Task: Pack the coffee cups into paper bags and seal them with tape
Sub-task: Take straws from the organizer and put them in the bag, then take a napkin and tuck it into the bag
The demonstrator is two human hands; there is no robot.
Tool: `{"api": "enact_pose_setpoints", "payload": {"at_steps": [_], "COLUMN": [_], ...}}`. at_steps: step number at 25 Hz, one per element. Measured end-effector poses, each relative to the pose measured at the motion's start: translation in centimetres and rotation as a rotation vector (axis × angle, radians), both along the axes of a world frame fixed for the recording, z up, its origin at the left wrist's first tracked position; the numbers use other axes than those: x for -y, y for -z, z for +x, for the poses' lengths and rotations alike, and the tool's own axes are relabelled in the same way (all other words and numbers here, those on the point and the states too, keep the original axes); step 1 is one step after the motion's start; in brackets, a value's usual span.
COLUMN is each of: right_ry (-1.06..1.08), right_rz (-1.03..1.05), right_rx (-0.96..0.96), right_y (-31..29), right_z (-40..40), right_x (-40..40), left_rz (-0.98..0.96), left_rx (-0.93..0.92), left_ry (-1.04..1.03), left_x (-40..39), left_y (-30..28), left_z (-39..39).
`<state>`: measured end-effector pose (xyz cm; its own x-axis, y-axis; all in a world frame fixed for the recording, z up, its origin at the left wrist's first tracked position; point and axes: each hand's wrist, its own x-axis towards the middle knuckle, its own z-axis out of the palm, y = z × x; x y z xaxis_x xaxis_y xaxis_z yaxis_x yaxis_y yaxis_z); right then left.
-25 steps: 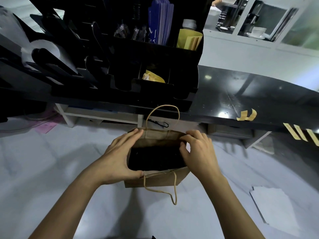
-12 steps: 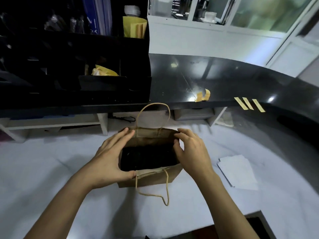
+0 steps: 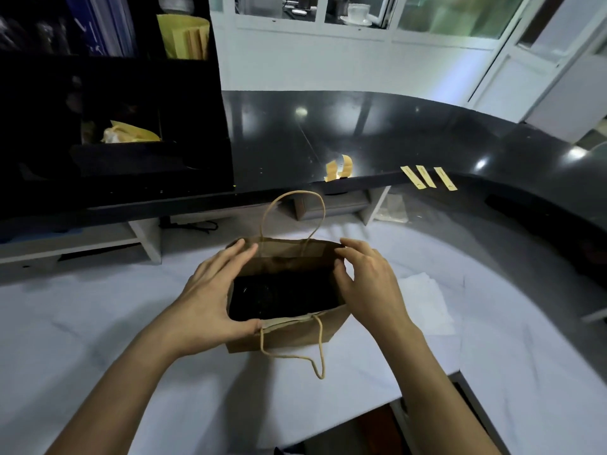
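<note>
Both hands frame the mouth of the brown paper bag (image 3: 285, 333). Left hand (image 3: 210, 293): grip wide, fingers straight along the bag's left side, thumb tip at the near rim corner. Right hand (image 3: 368, 284): fingers loosely bent, fingertips touching the far right corner of the rim; whether they pinch the paper cannot be told.

Left to right:

Black organiser (image 3: 111, 126), far left on the upper desk: compartments hold blue sleeves (image 3: 108, 24), a yellow-tan paper stack (image 3: 185, 36) and a crumpled yellow wrapper (image 3: 129, 134).

Paper bag: stands upright on the white-covered desk (image 3: 65, 323), centre of view, mouth open. Interior dark; contents cannot be made out. Far handle (image 3: 292, 218) stands up in a loop; near handle (image 3: 295, 353) hangs down the front face onto the cloth.

Curled tape piece (image 3: 340, 167): stuck at the edge of the glossy black upper desk (image 3: 394, 133), beyond the bag.

Three tape strips (image 3: 427, 177): side by side on that same edge, further right.

White paper sheet (image 3: 423, 303): flat on the cloth, just right of the right hand.

White cup on saucer (image 3: 356, 13): behind glass, top of view.

Change against half a second ago: the view has swung further right, showing less of the organiser; both hands keep much the same placing at the rim.
</note>
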<state>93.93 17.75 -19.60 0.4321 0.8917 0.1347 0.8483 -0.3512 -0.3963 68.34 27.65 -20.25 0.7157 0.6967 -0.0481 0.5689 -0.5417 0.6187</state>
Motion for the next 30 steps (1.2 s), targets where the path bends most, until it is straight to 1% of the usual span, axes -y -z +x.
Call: {"api": "enact_pose_setpoints", "payload": {"at_steps": [14, 25, 27, 30], "right_ry": [0.011, -0.065, -0.051, 0.073], "right_rz": [0.038, 0.123, 0.188, 0.309], "right_rx": [-0.029, -0.107, -0.145, -0.244], "right_y": [0.2, 0.5, 0.8, 1.8], "right_z": [5.7, 8.1, 8.4, 9.7], "right_x": [1.8, 3.3, 3.6, 4.6], "left_rz": [0.003, 0.021, 0.023, 0.024], "left_rx": [0.004, -0.009, -0.008, 0.001], "left_ry": [-0.037, -0.062, -0.067, -0.078], "left_x": [1.5, 2.8, 2.9, 3.0], "left_y": [0.4, 0.2, 0.3, 0.3], "left_z": [6.2, 8.4, 8.4, 8.4]}}
